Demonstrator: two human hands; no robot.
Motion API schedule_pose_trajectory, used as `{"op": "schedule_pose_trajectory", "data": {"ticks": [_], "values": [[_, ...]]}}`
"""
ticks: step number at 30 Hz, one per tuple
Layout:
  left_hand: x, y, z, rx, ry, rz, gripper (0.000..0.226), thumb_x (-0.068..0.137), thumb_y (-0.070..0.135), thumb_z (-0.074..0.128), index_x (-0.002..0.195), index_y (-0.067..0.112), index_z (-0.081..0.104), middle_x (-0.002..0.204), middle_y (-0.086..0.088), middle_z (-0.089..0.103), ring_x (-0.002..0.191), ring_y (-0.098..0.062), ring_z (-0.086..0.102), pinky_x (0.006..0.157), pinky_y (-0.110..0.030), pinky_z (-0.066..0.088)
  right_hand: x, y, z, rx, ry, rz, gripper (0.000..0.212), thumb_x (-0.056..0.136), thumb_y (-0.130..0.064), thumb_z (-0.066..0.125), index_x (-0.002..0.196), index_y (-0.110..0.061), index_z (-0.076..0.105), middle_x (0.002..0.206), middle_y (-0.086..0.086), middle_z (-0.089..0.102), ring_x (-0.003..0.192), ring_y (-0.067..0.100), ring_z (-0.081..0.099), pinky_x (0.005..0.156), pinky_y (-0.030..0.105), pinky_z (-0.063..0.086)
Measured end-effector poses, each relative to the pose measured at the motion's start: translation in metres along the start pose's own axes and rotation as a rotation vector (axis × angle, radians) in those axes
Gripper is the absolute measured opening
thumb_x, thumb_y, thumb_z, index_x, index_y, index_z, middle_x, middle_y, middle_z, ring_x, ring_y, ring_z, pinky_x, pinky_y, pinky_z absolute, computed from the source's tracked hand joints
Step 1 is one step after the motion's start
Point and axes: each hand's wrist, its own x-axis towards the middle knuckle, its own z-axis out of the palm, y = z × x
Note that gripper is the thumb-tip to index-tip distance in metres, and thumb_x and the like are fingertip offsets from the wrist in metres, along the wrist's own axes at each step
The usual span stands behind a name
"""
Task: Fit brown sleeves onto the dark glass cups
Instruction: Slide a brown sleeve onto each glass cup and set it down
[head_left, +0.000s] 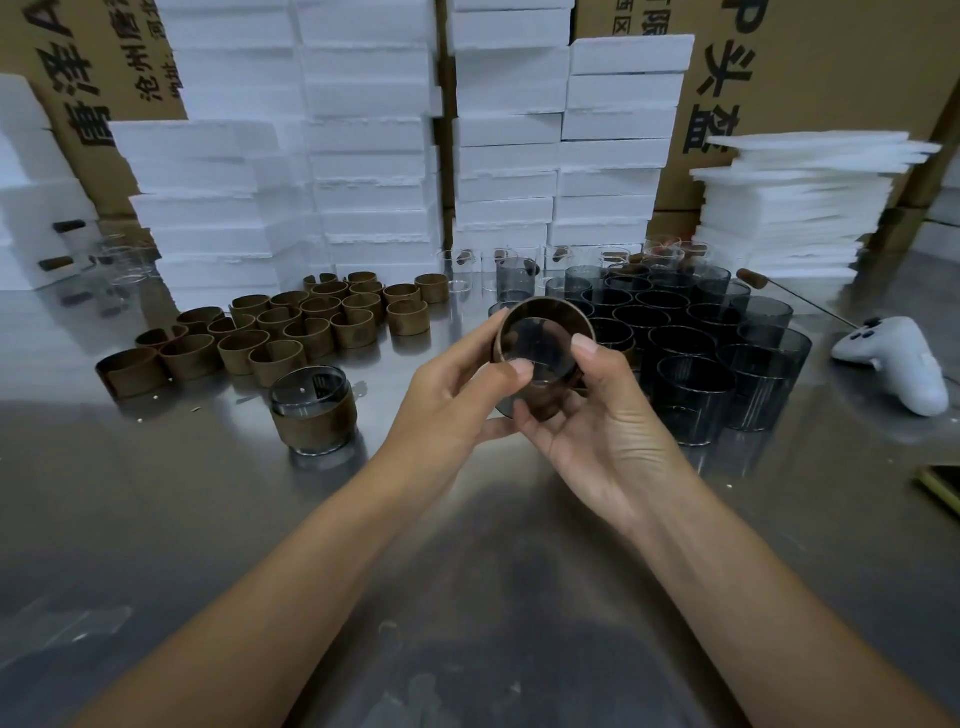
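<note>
A dark glass cup (543, 343) with a brown sleeve (540, 402) around it is held tilted above the steel table, its base turned toward me. My left hand (457, 395) grips it from the left, thumb on the glass. My right hand (592, 415) grips it from the right and below, thumb on the rim. A finished sleeved cup (314, 410) stands on the table to the left. Several loose brown sleeves (291, 327) lie at the back left. Several bare dark cups (696, 343) stand in rows at the right.
Stacked white foam blocks (374, 156) and cardboard boxes (810, 67) wall off the back. A pile of foam sheets (789, 208) sits at the right rear. A white game controller (898, 364) lies at the right edge. Clear glass cups (514, 265) stand behind the dark ones.
</note>
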Motion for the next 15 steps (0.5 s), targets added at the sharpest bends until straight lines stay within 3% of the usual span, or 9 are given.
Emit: {"op": "schedule_pose_trajectory", "data": {"ticks": [9,15], "values": [[-0.0016,0.0027,0.0008,-0.029,0.058,0.006,0.03,0.083,0.023,0.055,0.107,0.03,0.071,0.105,-0.003,0.072,0.1,-0.019,0.068,0.071,-0.033,0.057,-0.0001,0.0018,0.0009,-0.064,0.096,-0.004,0.016,0.063,-0.035,0.068,0.065,-0.023,0.078,0.08,0.006,0.074,0.083,0.022,0.071,0.063,0.028,0.057],[-0.0008,0.0003,0.0017,-0.075,0.093,-0.005,0.032,0.083,0.025,0.055,0.111,0.022,0.07,0.105,-0.004,0.073,0.1,-0.021,0.068,0.071,-0.035,0.057,0.0015,0.0025,-0.0007,-0.089,0.117,-0.007,0.023,0.057,-0.042,0.074,0.068,-0.023,0.078,0.085,0.008,0.075,0.079,0.021,0.073,0.06,0.028,0.056]]}}
